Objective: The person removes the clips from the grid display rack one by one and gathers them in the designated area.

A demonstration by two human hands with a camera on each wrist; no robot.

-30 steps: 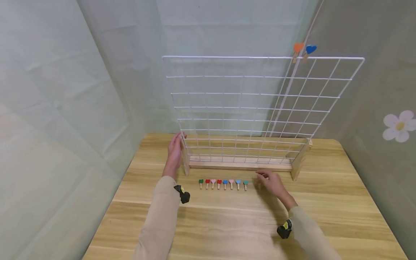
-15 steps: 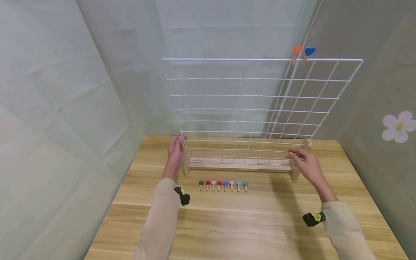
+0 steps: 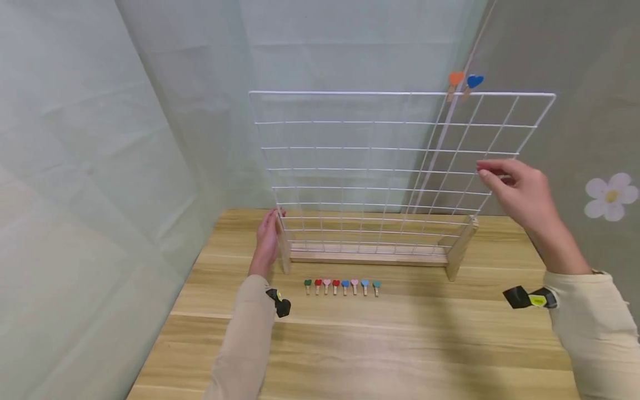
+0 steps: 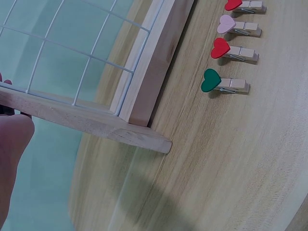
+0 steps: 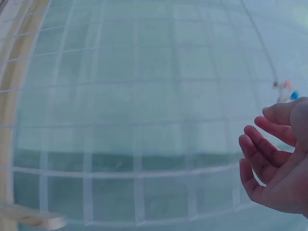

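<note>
A white wire grid panel (image 4: 72, 53) stands in a pale wooden base frame (image 4: 144, 82) on a light wooden tabletop (image 4: 231, 163). Beside the frame lie small wooden clothespins with heart tops, green (image 4: 224, 83), red (image 4: 233, 50) and pink (image 4: 239, 27). The left hand (image 4: 12, 159) touches the frame's end post.

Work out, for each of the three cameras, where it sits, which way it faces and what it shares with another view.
Head: worn high, looking forward and down at the wire grid on the table; both sleeves, left hand, right hand show.
Left wrist: low, facing the grid's wooden foot and heart pegs; a fingertip shows.
Right wrist: raised, facing the grid; curled fingers show.
Shared: the grid, in all three views.
</note>
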